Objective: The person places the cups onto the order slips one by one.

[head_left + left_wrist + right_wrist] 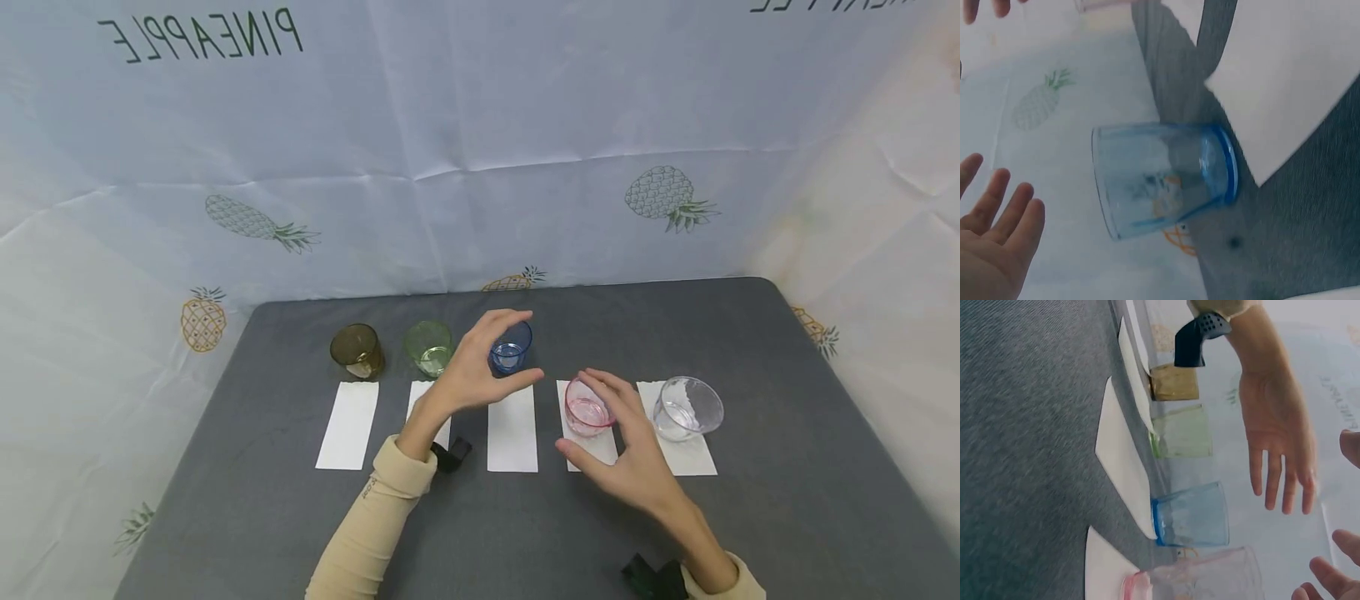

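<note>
Beige sleeves (pixel 371 537) lie nearest; the left grip (pixel 472 367), near the blue tumbler (pixel 512 352), has thumb and fingers apart, empty; the right grip (pixel 633 454), likewise spread, hovers by the pink tumbler (pixel 587 415), right of the blue tumbler; a hurried sweep could clip and topple either; both look smooth, see-through, flared; white paper (pixel 512 437) lies in front of the blue tumbler, on the woven-looking grey bench (pixel 787 433).

Free gap between blue glass (pixel 511 352) and pink glass (pixel 585 410) (narrow); colourless glass (pixel 684 410) obstructs rightward passage.
</note>
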`<act>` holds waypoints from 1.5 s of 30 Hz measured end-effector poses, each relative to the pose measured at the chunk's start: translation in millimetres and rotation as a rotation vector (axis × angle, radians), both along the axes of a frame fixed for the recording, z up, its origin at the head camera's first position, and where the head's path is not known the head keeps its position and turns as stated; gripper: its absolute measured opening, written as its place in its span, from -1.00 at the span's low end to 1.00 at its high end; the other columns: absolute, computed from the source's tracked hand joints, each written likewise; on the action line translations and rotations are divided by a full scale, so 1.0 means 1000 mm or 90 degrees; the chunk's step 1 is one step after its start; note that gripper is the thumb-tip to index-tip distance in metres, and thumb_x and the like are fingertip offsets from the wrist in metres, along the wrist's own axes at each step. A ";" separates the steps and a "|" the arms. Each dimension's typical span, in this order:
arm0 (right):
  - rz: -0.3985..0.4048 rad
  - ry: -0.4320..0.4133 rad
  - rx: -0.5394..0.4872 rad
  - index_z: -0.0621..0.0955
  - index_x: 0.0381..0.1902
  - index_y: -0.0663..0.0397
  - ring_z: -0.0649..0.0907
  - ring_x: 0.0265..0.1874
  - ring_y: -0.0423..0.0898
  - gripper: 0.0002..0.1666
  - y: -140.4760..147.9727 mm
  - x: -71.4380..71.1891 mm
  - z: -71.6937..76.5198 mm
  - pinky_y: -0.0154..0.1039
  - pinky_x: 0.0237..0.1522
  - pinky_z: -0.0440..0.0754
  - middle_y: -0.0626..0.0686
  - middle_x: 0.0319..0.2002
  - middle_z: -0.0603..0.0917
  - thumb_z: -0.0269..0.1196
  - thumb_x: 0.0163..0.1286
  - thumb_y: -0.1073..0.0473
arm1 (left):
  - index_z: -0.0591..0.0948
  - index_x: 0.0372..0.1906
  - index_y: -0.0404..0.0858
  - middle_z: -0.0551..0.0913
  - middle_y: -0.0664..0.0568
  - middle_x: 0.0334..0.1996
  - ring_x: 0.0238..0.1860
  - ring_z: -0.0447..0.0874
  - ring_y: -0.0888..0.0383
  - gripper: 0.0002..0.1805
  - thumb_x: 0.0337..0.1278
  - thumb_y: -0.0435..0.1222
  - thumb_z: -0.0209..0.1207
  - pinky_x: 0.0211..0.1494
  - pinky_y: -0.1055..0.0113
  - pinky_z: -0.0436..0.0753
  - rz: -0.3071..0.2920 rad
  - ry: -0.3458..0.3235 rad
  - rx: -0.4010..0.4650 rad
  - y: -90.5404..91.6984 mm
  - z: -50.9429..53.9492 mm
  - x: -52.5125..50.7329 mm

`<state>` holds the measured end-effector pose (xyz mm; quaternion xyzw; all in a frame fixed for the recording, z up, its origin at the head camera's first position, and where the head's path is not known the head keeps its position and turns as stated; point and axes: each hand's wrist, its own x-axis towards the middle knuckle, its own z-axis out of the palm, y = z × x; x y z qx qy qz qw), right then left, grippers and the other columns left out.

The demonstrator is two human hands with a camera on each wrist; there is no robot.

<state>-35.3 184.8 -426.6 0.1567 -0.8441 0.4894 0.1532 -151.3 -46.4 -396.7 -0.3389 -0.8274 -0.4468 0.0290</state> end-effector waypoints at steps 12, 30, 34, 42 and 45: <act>0.033 -0.009 0.034 0.47 0.46 -0.18 0.36 0.45 -0.12 0.04 -0.022 -0.001 0.003 -0.41 0.44 0.26 0.00 0.45 0.42 0.63 -0.01 0.11 | 0.39 0.50 -0.16 0.35 -0.15 0.45 0.47 0.35 -0.19 -0.16 0.12 -0.17 0.46 0.49 -0.18 0.40 0.000 -0.056 -0.051 -0.025 0.001 -0.026; 0.103 0.001 0.110 0.40 0.51 -0.16 0.36 0.50 0.06 -0.02 -0.057 -0.005 -0.025 0.20 0.36 0.47 0.05 0.52 0.36 0.54 0.16 -0.08 | 0.28 0.57 -0.12 0.24 -0.17 0.52 0.55 0.24 -0.18 -0.07 0.12 -0.10 0.44 0.51 -0.28 0.33 -0.001 -0.116 -0.113 -0.026 -0.001 -0.038; 0.098 0.005 0.132 0.39 0.51 -0.11 0.36 0.50 0.11 -0.01 -0.058 -0.008 -0.034 0.24 0.38 0.43 0.13 0.51 0.37 0.53 0.16 -0.11 | 0.28 0.57 -0.15 0.23 -0.22 0.53 0.54 0.25 -0.21 -0.07 0.12 -0.11 0.44 0.49 -0.29 0.34 -0.007 -0.109 -0.117 -0.024 -0.004 -0.039; 0.094 -0.013 0.151 0.42 0.48 0.04 0.36 0.49 0.17 -0.02 -0.057 -0.012 -0.047 0.28 0.39 0.40 0.22 0.49 0.38 0.53 0.15 -0.07 | 0.34 0.53 -0.22 0.25 -0.25 0.51 0.52 0.28 -0.24 -0.11 0.11 -0.11 0.44 0.50 -0.28 0.34 -0.009 -0.106 -0.118 -0.023 -0.008 -0.040; 0.088 -0.021 0.153 0.44 0.46 0.08 0.36 0.49 0.21 -0.03 -0.057 -0.013 -0.051 0.30 0.39 0.40 0.25 0.48 0.39 0.53 0.15 -0.05 | 0.33 0.53 -0.23 0.24 -0.28 0.52 0.52 0.27 -0.26 -0.10 0.11 -0.11 0.44 0.50 -0.29 0.34 -0.008 -0.110 -0.120 -0.022 -0.009 -0.041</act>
